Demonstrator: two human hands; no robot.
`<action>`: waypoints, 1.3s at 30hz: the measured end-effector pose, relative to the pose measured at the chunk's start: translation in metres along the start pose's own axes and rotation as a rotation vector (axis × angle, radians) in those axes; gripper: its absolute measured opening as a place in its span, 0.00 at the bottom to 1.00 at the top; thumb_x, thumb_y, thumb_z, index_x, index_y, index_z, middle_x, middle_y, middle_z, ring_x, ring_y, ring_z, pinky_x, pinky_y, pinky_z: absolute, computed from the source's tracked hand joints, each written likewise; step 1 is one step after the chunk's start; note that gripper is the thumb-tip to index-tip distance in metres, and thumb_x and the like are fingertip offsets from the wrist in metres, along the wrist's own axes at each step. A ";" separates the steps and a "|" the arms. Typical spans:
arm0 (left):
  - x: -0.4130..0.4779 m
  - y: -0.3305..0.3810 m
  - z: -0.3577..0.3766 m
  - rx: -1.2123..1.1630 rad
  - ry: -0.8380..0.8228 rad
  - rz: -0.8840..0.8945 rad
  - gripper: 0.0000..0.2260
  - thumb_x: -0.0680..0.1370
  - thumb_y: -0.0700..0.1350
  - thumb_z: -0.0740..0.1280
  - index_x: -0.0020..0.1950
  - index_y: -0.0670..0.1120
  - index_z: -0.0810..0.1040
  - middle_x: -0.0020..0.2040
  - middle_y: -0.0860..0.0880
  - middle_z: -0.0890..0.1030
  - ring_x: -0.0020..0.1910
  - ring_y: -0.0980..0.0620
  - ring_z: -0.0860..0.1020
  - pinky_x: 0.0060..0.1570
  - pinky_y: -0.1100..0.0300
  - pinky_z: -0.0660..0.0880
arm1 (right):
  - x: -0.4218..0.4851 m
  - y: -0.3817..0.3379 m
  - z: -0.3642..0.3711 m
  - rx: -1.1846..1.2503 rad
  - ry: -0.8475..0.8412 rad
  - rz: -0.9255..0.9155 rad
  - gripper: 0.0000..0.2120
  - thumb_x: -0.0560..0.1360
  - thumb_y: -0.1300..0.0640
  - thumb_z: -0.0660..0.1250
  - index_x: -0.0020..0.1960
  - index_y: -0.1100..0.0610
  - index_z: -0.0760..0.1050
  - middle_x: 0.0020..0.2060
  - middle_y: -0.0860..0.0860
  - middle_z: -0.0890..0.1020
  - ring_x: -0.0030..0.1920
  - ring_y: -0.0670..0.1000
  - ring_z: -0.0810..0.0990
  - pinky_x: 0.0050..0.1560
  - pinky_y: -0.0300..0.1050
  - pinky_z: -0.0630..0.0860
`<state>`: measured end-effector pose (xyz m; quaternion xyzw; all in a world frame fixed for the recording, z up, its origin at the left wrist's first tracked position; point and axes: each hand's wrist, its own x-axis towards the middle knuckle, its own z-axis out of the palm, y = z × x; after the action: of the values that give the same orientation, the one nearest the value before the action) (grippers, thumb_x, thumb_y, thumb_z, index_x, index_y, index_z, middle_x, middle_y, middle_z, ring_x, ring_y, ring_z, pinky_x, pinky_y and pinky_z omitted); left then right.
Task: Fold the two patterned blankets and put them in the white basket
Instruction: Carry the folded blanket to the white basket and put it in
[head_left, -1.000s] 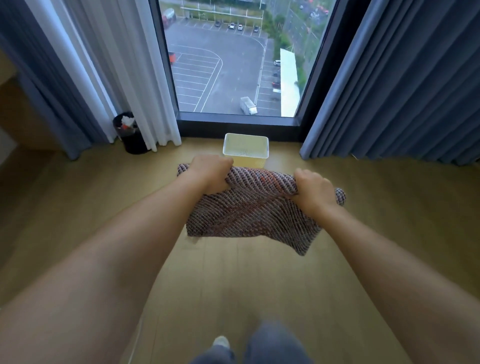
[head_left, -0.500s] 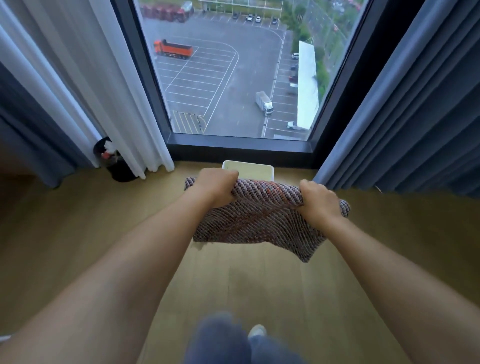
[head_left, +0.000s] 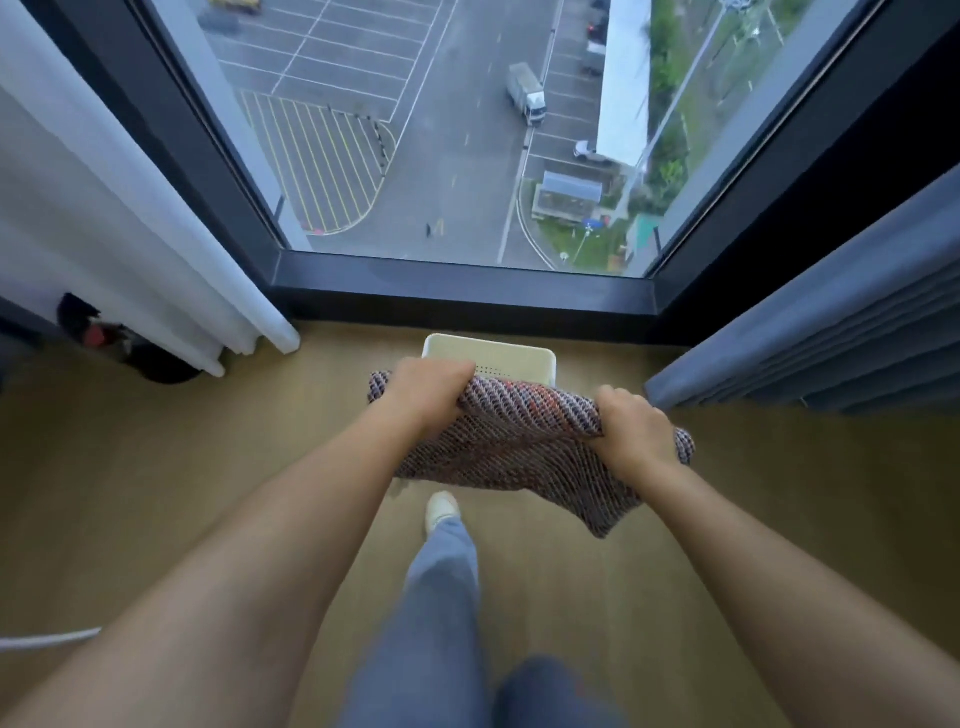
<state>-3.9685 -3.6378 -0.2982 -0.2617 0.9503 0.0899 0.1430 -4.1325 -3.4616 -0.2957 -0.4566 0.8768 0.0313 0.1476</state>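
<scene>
Fingers of our left hand (head_left: 427, 391) and right hand (head_left: 631, 432) clutch the blanket (head_left: 519, 441) along its top edge, perhaps over the basket (head_left: 491, 347); open floor (head_left: 208, 467) beside.

The patterned blanket (head_left: 519, 441) and the left hand (head_left: 426, 389) are covering the near side of the white basket (head_left: 519, 356). Fingertips of the right hand (head_left: 631, 431) are curling out of sight behind the cloth. The white curtain (head_left: 130, 234) is hiding part of the black bin (head_left: 156, 364) at the far left edge of the floor (head_left: 156, 493).

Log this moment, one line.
left hand grips folded red-and-blue woven blanket | right hand grips same | white perforated plastic basket ahead, partly hidden behind blanket
</scene>
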 end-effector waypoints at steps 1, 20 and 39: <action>0.021 -0.008 0.000 -0.004 0.003 -0.006 0.09 0.73 0.44 0.65 0.52 0.47 0.70 0.53 0.46 0.79 0.52 0.42 0.77 0.39 0.55 0.65 | 0.021 0.001 0.000 -0.003 0.001 0.011 0.08 0.72 0.57 0.65 0.47 0.56 0.68 0.46 0.55 0.78 0.46 0.58 0.76 0.39 0.47 0.66; 0.234 -0.086 0.264 -0.176 -0.141 -0.121 0.09 0.72 0.41 0.64 0.52 0.46 0.71 0.50 0.44 0.80 0.52 0.41 0.77 0.44 0.51 0.70 | 0.256 0.034 0.257 -0.090 -0.272 -0.132 0.15 0.69 0.56 0.68 0.51 0.59 0.68 0.48 0.58 0.76 0.48 0.61 0.74 0.39 0.48 0.61; 0.396 -0.135 0.398 -0.150 -0.401 -0.195 0.13 0.73 0.43 0.61 0.57 0.44 0.69 0.58 0.41 0.76 0.57 0.40 0.75 0.44 0.54 0.66 | 0.437 0.042 0.402 -0.118 -0.417 -0.100 0.17 0.70 0.58 0.64 0.58 0.60 0.70 0.57 0.60 0.75 0.58 0.61 0.74 0.53 0.53 0.71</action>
<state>-4.1345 -3.8411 -0.8124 -0.3391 0.8636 0.1963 0.3173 -4.3091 -3.7068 -0.8082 -0.4909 0.8003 0.1690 0.2999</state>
